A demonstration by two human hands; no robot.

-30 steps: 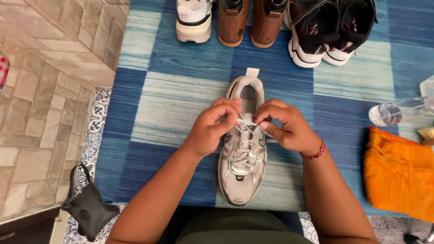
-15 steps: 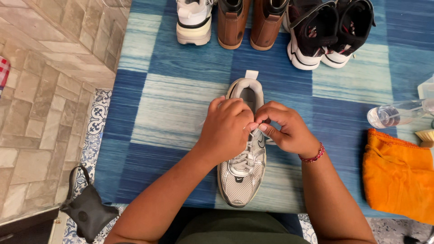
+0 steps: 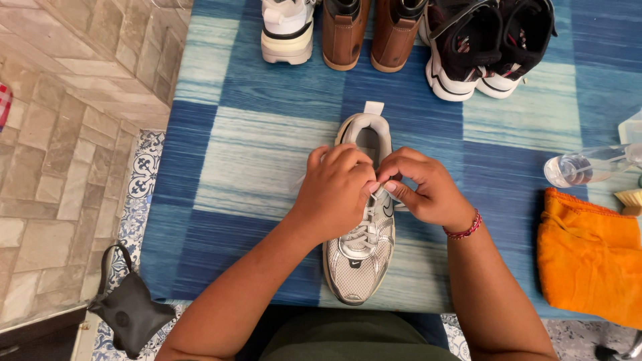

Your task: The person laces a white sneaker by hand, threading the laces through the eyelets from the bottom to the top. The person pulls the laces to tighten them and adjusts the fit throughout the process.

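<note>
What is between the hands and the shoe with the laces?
Nothing visible. The left hand and right hand already rest on the silver shoe, pinching its white laces near the top eyelets.

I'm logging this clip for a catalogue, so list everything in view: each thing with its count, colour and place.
Silver-grey mesh running shoe: one, silver and white, centre of the cloth, toe towards the person.
White laces: one set, white, pinched between both hands over the shoe's tongue.
Blue checked woven cloth: one, light and dark blue, covering the table.
White chunky sneaker: one, white and cream, far edge.
Brown leather boots: two, brown, far edge, side by side.
Black sneakers with white soles: two, far right.
Clear plastic bottle: one, lying at right.
Orange folded cloth: one, right edge.
Black pouch: one, lower left, on the floor.
Red bead bracelet: one, right wrist.
Left hand: on the laces.
Right hand: on the laces.
</note>
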